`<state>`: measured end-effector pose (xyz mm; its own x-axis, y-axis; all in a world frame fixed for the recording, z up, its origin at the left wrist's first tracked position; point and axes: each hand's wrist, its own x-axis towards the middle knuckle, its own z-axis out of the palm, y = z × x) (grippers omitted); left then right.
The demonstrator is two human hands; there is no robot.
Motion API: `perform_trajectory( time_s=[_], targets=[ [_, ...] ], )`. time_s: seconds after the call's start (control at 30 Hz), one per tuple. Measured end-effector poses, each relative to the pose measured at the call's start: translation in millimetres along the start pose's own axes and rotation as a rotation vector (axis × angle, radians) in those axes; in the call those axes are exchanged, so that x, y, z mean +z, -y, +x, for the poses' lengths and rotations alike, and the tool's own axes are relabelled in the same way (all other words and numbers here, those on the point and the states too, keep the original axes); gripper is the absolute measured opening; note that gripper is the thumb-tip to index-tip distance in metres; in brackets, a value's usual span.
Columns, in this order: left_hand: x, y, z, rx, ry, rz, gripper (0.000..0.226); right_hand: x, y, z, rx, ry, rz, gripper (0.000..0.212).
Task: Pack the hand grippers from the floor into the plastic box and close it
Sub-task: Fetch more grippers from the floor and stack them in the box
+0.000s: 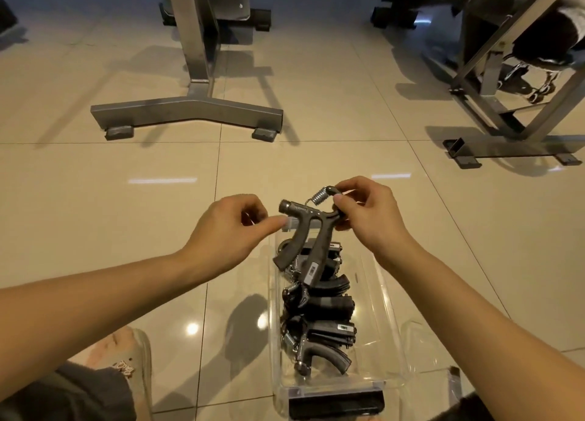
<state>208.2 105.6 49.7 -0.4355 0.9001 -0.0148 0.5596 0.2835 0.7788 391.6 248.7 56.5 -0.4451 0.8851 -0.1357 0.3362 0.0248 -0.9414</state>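
The floor is glossy beige tile with thin grout lines, showing round glints near the bottom edge and two pale streaks of reflected light at mid-height. A grey steel stand rises from a T-shaped base on dark feet near the top edge. At the top right corner stands a slanted steel frame, its flat foot on the tiles. Soft shadows trail from both.

box latch edge-cropped, handle labels unreadable
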Motion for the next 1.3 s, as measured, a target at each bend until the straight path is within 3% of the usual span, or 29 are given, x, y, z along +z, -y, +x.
perform_trajectory(
  time_s=[0.1, 0.23, 0.4, 0.57, 0.63, 0.73, 0.83, 1.07, 1.13, 1.2, 1.3],
  targets=[
    [-17, -11, 11, 0.045, -0.065, 0.013, 0.028, -13, 10, -3, -0.165, 0.101, -0.16, 0.013],
    [-15, -30, 14, 0.06, 0.093, -0.039, 0.032, -14, 26, -11, -0.269, 0.275, -0.215, 0.015],
    [-17, -42, 8, 0.031, 0.185, -0.185, 0.021, -3, 32, -16, -0.351, 0.346, -0.224, 0.007],
    [-19, -40, 8, -0.051, 0.099, -0.189, 0.009, 7, 25, -20, -0.352, 0.251, -0.235, 0.011],
    [-19, -35, 9, -0.134, 0.022, -0.242, 0.006, 9, 18, -21, -0.328, 0.198, -0.315, 0.027],
    [-19, -26, 11, -0.275, -0.075, -0.38, 0.008, 9, 8, -27, -0.289, 0.296, -0.484, 0.056],
    [-15, -22, 12, -0.354, -0.084, -0.495, 0.015, 7, 1, -31, -0.407, 0.331, -0.767, 0.071],
    [10, -13, 1, -0.464, 0.03, -0.606, 0.019, -5, -11, -28, -0.489, 0.311, -0.99, 0.061],
    [16, -4, -1, -0.429, 0.149, -0.522, 0.019, -8, -16, -28, -0.46, 0.351, -1.036, 0.058],
    [22, 12, -4, -0.308, 0.277, -0.267, 0.027, -12, -25, -28, -0.428, 0.394, -1.098, 0.055],
    [37, 37, -12, -0.062, 0.444, 0.313, 0.07, -15, -44, -32, -0.35, 0.456, -1.175, 0.054]
  ],
)
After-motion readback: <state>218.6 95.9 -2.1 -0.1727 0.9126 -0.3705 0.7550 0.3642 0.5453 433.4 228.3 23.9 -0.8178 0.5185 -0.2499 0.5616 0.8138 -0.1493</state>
